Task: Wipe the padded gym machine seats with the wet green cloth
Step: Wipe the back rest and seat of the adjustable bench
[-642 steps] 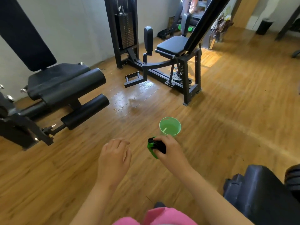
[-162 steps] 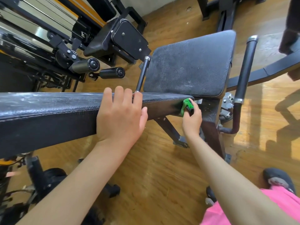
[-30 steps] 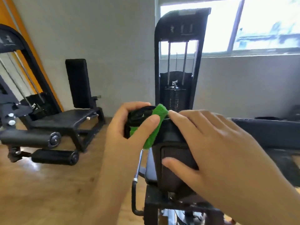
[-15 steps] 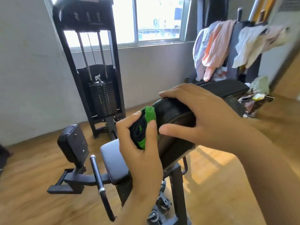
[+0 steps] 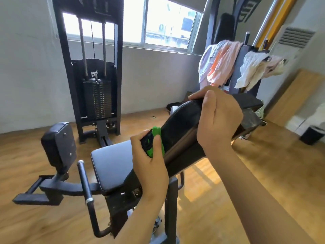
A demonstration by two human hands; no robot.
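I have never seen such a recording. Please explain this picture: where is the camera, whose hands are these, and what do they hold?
The camera sits on a person's head and looks forward and down, so both hands are that person's own. The left hand grips a green cloth against the edge of a tilted black pad of a gym machine. The right hand grips the upper end of the same pad. Below lies the machine's padded seat; behind stands a weight stack. Clothes hang on equipment at the right.
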